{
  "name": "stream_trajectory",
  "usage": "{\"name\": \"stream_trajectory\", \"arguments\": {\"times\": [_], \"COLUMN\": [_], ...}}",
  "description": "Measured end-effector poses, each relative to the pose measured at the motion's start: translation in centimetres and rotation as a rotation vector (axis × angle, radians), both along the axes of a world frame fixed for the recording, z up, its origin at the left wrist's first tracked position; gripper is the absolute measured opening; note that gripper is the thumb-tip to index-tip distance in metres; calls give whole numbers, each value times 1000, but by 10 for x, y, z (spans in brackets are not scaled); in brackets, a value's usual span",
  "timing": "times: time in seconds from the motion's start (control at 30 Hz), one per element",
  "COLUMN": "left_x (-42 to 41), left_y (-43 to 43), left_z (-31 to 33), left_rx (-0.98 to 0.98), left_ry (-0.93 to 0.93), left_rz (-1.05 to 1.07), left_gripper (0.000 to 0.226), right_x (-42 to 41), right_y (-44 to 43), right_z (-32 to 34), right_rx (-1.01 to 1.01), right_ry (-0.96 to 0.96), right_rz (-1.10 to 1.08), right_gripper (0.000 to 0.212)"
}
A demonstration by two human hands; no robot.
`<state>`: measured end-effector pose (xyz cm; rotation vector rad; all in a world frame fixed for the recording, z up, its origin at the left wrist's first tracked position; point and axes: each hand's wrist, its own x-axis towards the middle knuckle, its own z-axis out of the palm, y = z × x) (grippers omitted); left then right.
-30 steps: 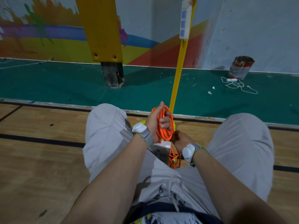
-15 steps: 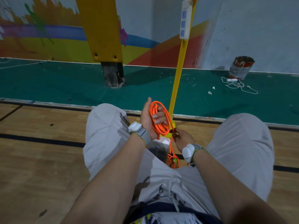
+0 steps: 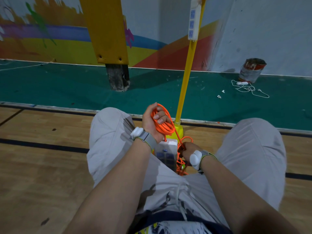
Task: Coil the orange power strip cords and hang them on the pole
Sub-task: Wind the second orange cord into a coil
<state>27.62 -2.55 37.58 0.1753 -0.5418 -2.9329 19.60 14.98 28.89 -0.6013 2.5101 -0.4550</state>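
Note:
My left hand (image 3: 152,120) grips a coil of orange cord (image 3: 166,125) looped around its fingers, just left of the yellow pole (image 3: 189,65). The cord runs down from the coil to my right hand (image 3: 186,148), which pinches it low between my knees. A white power strip (image 3: 166,153) hangs below my left wrist, joined to the coil. More loose orange cord (image 3: 181,167) lies tangled on the floor under my right hand. Another white power strip (image 3: 194,19) hangs high on the pole.
The pole stands in a yellow base (image 3: 179,130) at the edge of the green floor. A padded yellow post (image 3: 108,31) rises at the back. A paint can (image 3: 252,70) and a white cable (image 3: 248,88) lie at the right by the wall.
My left hand has turned and moved left and up with the coil. My right hand has dropped lower along the cord toward the floor tangle.

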Motion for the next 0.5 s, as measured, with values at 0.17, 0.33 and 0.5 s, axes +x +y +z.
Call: {"name": "stream_trajectory", "arguments": {"times": [0.17,0.33,0.5], "left_x": [-5,-10,-13], "left_y": [-1,-1,-5], "left_z": [0,-2,-2], "left_rx": [-96,-158,-161], "left_ry": [-87,-166,-183], "left_rz": [203,320,391], "left_gripper": [27,30,22], "right_x": [0,0,3], "right_y": [0,1,4], "right_z": [0,2,7], "right_rx": [3,-60,-134], "right_ry": [-21,8,39], "right_rz": [-16,-28,4], "right_gripper": [23,24,33]}}
